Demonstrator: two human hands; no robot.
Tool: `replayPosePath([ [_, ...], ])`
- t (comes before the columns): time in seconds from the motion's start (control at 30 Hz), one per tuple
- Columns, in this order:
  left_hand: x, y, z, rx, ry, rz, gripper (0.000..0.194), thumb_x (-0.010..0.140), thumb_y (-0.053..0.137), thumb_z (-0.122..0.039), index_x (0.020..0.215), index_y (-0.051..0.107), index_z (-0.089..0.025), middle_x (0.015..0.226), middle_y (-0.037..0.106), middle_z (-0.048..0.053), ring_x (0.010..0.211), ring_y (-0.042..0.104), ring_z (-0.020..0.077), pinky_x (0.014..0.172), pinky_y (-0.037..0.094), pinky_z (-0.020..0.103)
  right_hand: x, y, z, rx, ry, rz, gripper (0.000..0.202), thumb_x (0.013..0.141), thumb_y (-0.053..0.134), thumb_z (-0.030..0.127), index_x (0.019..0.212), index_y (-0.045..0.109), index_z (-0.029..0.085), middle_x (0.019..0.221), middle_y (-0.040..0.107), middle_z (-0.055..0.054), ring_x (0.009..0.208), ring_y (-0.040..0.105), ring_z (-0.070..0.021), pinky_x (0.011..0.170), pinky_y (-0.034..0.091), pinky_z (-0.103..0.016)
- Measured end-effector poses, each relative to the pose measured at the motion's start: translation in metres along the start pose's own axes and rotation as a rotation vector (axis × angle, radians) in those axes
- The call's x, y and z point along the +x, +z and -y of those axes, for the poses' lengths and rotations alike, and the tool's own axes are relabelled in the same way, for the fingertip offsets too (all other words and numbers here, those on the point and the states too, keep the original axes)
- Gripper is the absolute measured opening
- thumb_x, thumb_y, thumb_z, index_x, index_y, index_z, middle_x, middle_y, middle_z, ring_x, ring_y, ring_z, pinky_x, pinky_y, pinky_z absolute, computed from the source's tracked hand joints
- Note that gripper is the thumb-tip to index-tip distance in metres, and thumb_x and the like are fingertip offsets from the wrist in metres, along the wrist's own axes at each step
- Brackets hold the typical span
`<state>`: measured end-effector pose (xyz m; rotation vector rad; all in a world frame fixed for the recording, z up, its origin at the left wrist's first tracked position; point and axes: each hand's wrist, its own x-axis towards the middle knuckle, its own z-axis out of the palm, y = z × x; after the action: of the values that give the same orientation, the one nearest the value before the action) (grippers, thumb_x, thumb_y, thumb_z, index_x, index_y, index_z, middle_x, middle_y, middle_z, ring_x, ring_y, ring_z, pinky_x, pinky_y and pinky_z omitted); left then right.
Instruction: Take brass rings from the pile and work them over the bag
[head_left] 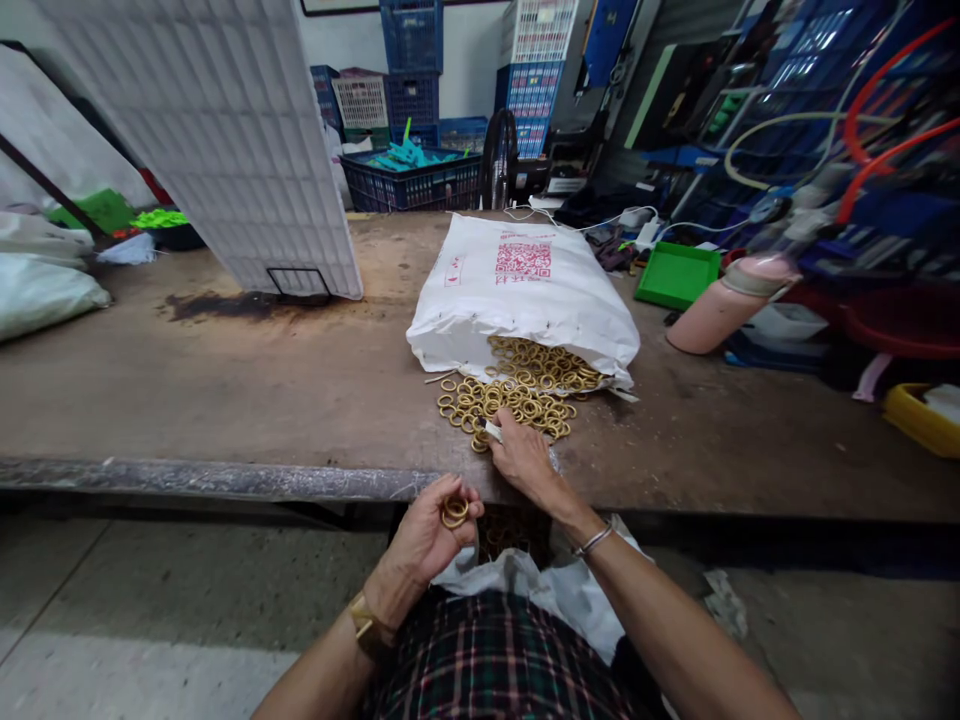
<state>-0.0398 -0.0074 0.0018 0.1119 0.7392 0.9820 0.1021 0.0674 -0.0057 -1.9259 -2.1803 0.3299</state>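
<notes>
My left hand is curled, palm up, in front of the table edge, with a few gold-coloured rings held in its fingers. My right hand reaches to the near side of a loose pile of gold-coloured rings on the table. Its fingers are closed around a small pale piece with a dark end, whose kind I cannot make out. Behind the pile lies a white woven sack with red print, its mouth facing me and more rings spilling out.
The wooden table ends just before me. A white ribbed panel stands at left. To the right are a pink bottle, a green tray and a yellow bin. Below the edge hangs an open white bag.
</notes>
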Motion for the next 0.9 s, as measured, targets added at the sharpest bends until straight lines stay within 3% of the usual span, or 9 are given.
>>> replayPosePath([
  [0.2,0.011,0.007,-0.004,0.342,0.260,-0.069,0.033,0.066,0.067,-0.038,0.085,0.051,-0.016,0.063,0.053,-0.003,0.050,0.048,0.0068,0.037,0.030,0.014,-0.016,0.001,-0.003,0.403,-0.066,-0.086,0.012,0.079,0.041,0.027,0.083,0.049,0.019,0.069,0.055,0.000,0.061,0.049,-0.0132,0.058,0.031,-0.023],
  [0.3,0.018,0.007,-0.002,0.477,0.327,-0.088,0.039,0.067,0.064,-0.042,0.093,0.050,-0.017,0.060,0.050,-0.005,0.045,0.044,0.0057,0.036,0.028,0.014,-0.027,0.001,0.002,0.659,-0.075,-0.063,0.012,0.079,0.041,0.030,0.078,0.047,0.020,0.067,0.051,0.002,0.061,0.046,-0.0119,0.058,0.033,-0.022],
  [0.47,0.020,0.007,0.002,0.708,0.365,-0.100,0.030,0.072,0.057,-0.044,0.076,0.055,-0.014,0.052,0.044,-0.006,0.039,0.034,0.0038,0.037,0.025,0.016,-0.036,0.003,0.008,0.943,0.001,0.082,0.016,0.078,0.043,0.035,0.072,0.044,0.020,0.056,0.045,0.006,0.053,0.042,-0.0096,0.052,0.033,-0.021],
  [0.63,0.013,0.010,-0.001,0.985,0.635,-0.057,0.025,0.073,0.056,-0.038,0.066,0.059,-0.014,0.060,0.054,-0.001,0.058,0.046,0.0089,0.057,0.037,0.020,-0.035,-0.002,0.011,0.927,-0.004,0.086,0.026,0.078,0.043,0.039,0.062,0.042,0.019,0.056,0.039,0.006,0.054,0.036,-0.0086,0.050,0.029,-0.021],
  [0.7,0.011,0.009,-0.001,0.981,0.605,-0.055,0.025,0.073,0.056,-0.039,0.067,0.058,-0.015,0.058,0.052,-0.002,0.054,0.044,0.0081,0.053,0.036,0.020,-0.034,-0.003,0.013,0.920,-0.003,0.090,0.026,0.077,0.043,0.038,0.060,0.041,0.019,0.057,0.038,0.006,0.054,0.035,-0.0085,0.050,0.029,-0.021],
  [0.83,0.011,0.005,-0.001,0.733,0.270,0.000,0.028,0.074,0.054,-0.044,0.074,0.051,-0.016,0.051,0.043,-0.006,0.038,0.031,0.0039,0.037,0.022,0.017,-0.034,-0.002,0.015,0.954,0.039,0.132,0.023,0.077,0.041,0.035,0.061,0.041,0.019,0.055,0.040,0.006,0.051,0.037,-0.0084,0.051,0.030,-0.021],
  [0.9,0.011,0.004,-0.001,0.600,0.182,0.050,0.028,0.073,0.057,-0.044,0.075,0.048,-0.017,0.053,0.043,-0.006,0.037,0.030,0.0028,0.035,0.020,0.016,-0.033,0.001,0.014,0.960,0.046,0.143,0.024,0.078,0.040,0.036,0.061,0.042,0.019,0.054,0.043,0.006,0.052,0.039,-0.0089,0.052,0.032,-0.021],
])
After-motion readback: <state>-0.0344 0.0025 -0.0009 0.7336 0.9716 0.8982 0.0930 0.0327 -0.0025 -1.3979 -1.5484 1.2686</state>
